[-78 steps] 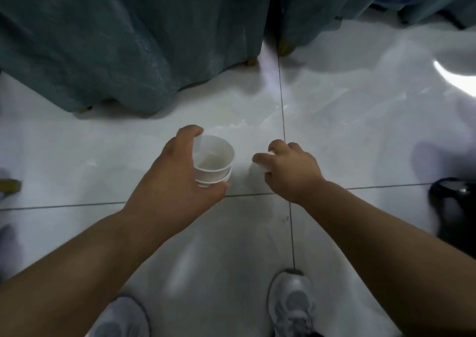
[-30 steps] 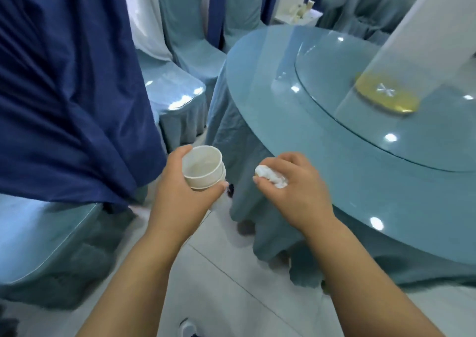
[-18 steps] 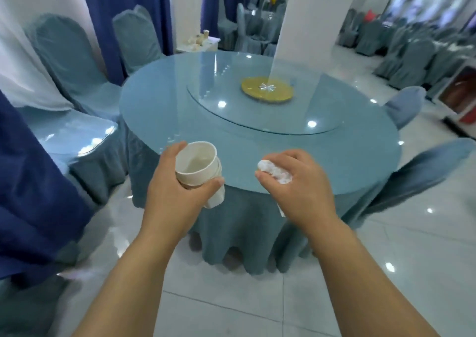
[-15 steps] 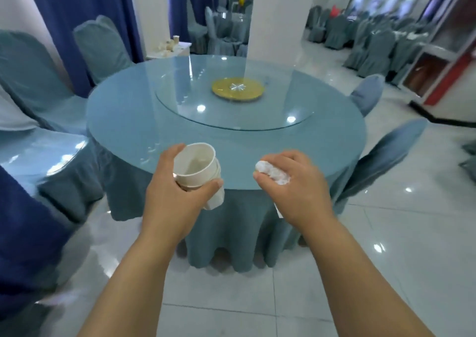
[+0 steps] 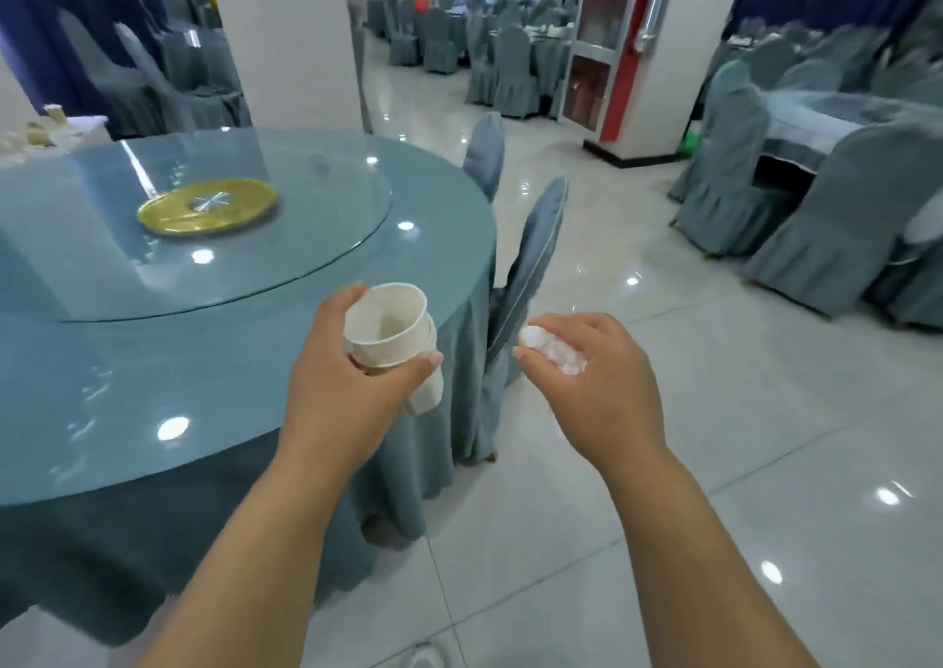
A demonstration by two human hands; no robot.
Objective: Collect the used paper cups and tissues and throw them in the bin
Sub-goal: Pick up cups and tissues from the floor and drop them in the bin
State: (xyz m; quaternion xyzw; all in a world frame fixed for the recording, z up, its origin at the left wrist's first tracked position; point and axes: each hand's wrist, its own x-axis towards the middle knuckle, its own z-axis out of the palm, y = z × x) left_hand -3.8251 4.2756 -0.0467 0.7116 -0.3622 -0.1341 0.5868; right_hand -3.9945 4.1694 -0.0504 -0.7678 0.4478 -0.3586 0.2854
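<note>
Left hand [image 5: 347, 386] curls round stacked cups [image 5: 390, 325]; right hand [image 5: 592, 381], at three o'clock, pinches a tissue [image 5: 553, 353] between curled fingers.

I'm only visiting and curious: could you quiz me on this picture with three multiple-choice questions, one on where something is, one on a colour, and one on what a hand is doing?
1. Where does the gold disc lie?
A) on the floor
B) at the centre of the round table
C) on a chair seat

2. What colour is the stack of paper cups?
A) white
B) red
C) black

3. What is the right hand doing?
A) lying flat on the table
B) hanging empty
C) gripping a crumpled tissue

Answers:
1 B: the disc sits in the middle of the glass top.
2 A: the cups held by the left hand are plain white.
3 C: white tissue shows between its curled fingers.
</note>
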